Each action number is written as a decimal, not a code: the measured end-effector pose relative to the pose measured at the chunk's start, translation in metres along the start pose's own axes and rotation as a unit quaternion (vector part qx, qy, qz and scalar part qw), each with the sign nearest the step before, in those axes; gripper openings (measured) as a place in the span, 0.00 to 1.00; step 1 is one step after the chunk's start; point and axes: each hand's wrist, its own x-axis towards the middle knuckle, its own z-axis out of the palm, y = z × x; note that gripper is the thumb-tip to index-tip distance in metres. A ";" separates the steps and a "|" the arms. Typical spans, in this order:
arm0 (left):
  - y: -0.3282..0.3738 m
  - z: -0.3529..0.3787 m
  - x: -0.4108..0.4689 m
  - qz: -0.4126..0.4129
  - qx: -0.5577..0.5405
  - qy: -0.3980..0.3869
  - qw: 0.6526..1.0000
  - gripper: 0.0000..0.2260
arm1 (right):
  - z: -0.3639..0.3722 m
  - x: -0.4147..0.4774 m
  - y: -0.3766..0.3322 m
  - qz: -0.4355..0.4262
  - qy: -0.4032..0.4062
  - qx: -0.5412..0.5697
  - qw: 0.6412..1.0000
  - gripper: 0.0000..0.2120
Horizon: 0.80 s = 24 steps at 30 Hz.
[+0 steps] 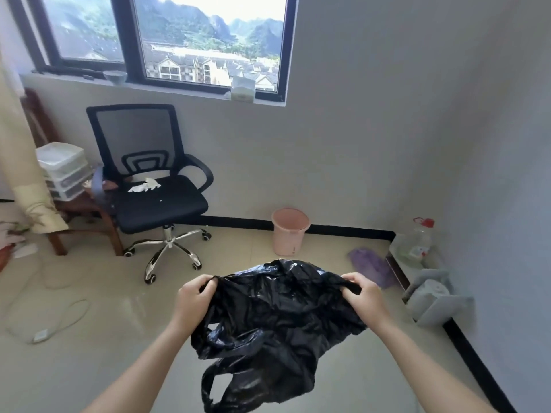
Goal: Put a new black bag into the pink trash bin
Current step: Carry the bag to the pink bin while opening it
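The black bag point(274, 317) hangs crumpled in the air, stretched sideways between the left hand point(195, 298) and the right hand point(362, 293), each closed on a bunch of its upper edge. The pink trash bin point(289, 231) stands upright and unlined on the floor beyond the bag, against the wall and well apart from it, slightly nearer the right hand, so the bag must travel forward and down.

A: The bag point(277, 317) is glossy black; the bin point(289, 231) plain pale pink.

B: The chair point(149, 180) black with chrome legs; floor point(98, 323) beige; bottle cap point(428, 223) red.
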 end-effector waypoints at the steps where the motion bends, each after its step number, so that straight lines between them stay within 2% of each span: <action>1: 0.003 0.006 0.014 0.001 0.005 0.003 1.000 0.08 | 0.000 0.016 0.000 0.001 0.004 0.005 1.000 0.07; 5: 0.017 0.036 0.082 0.004 0.000 0.040 0.999 0.09 | -0.002 0.100 0.000 -0.013 0.004 0.024 1.000 0.07; 11: -0.006 0.069 0.162 -0.051 -0.007 0.067 0.996 0.09 | 0.032 0.199 0.019 0.016 -0.026 0.004 1.000 0.07; 19: -0.011 0.117 0.277 -0.081 -0.019 0.040 0.996 0.13 | 0.050 0.309 0.027 0.042 -0.033 -0.065 0.996 0.08; 24: 0.005 0.158 0.369 -0.070 -0.026 -0.002 0.997 0.11 | 0.038 0.377 0.037 0.078 0.011 -0.095 0.992 0.08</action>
